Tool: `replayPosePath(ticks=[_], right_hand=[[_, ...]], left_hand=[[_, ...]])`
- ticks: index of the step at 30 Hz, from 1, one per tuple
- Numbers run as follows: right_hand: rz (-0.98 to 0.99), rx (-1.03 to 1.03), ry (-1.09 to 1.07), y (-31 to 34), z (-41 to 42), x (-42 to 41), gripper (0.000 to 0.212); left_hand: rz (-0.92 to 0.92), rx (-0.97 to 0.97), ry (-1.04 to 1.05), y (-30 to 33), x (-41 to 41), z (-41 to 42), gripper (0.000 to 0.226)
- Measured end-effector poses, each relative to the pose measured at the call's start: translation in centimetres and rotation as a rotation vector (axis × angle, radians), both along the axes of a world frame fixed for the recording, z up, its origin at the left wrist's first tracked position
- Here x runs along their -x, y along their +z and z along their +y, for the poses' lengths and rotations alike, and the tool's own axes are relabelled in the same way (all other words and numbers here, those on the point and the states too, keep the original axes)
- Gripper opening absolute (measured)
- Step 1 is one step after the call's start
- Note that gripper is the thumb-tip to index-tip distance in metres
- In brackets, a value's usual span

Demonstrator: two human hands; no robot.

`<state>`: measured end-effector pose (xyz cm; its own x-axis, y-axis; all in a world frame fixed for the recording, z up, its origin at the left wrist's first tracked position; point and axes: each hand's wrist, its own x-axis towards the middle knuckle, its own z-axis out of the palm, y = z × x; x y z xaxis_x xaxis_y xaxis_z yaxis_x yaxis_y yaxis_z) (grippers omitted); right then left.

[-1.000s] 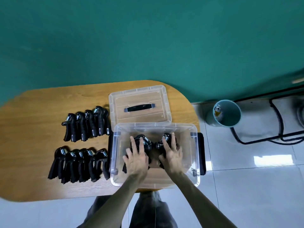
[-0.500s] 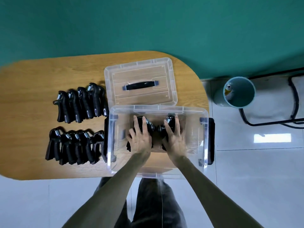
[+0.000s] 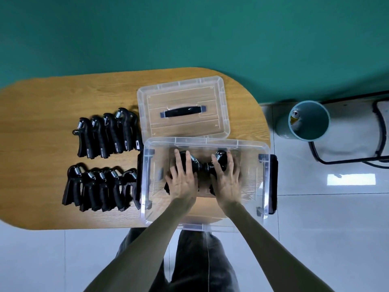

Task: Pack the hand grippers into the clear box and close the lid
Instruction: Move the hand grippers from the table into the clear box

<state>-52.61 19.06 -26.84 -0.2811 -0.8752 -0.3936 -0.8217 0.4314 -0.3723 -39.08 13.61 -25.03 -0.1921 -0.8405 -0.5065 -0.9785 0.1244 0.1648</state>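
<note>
Hands flat on hand grippers inside clear box

Clear box at right end of wooden surface, lid off, black latches on both short sides. Inside box, two black hand grippers lying side by side on the bottom, springs pointing away from the body. Left hand resting on the left one, fingers straight and spread, pressing rather than gripping; grip open, nothing clasped. Right hand likewise flat on the right one, fingers extended over its spring end, grip open. Clear lid with black handle lying flat on the surface just behind the box, near edge touching or almost touching the box's far rim. Left of box, far row of four hand grippers, packed close together. Left of box, near row of five hand grippers, rightmost one just beside the box's left latch. Right of box and off the surface, teal bin on white tiled floor, next to black chair frame. Behind everything, teal wall.
</note>
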Motion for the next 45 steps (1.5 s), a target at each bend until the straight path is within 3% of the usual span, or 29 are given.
replayPosePath(ticks=[3,6,10,14,18,26,36,45], right_hand=[[0.047,-0.031,-0.035,1.6,-0.5,-0.1,0.063],[0.103,-0.019,-0.034,3.8,-1.1,-0.6,0.062],[0.113,0.063,-0.017,7.1,-1.8,-1.3,0.056],[0.174,0.153,0.148,10.0,-2.4,-2.9,0.049],[0.202,0.181,0.178,11.7,-4.0,-5.8,0.043],[0.205,0.172,0.305,13.9,-6.8,-15.2,0.046],[0.249,0.106,0.397,13.6,-12.0,-27.0,0.047],[0.223,0.058,0.524,6.2,-17.4,-32.8,0.053]], left_hand=[[-0.018,-0.04,-0.051,1.7,-0.6,-0.5,0.07],[-0.077,-0.052,-0.139,3.8,-1.2,-1.2,0.066],[-0.043,0.074,-0.221,6.6,-2.4,-2.1,0.062],[0.056,0.212,-0.221,9.4,-4.2,-2.9,0.055],[0.099,0.296,-0.149,11.1,-7.2,-4.1,0.05],[0.114,0.251,-0.051,11.5,-17.8,-5.1,0.056],[-0.04,0.119,0.057,7.6,-33.8,-5.6,0.066],[-0.034,0.077,0.113,-0.8,-38.9,-6.5,0.071]])
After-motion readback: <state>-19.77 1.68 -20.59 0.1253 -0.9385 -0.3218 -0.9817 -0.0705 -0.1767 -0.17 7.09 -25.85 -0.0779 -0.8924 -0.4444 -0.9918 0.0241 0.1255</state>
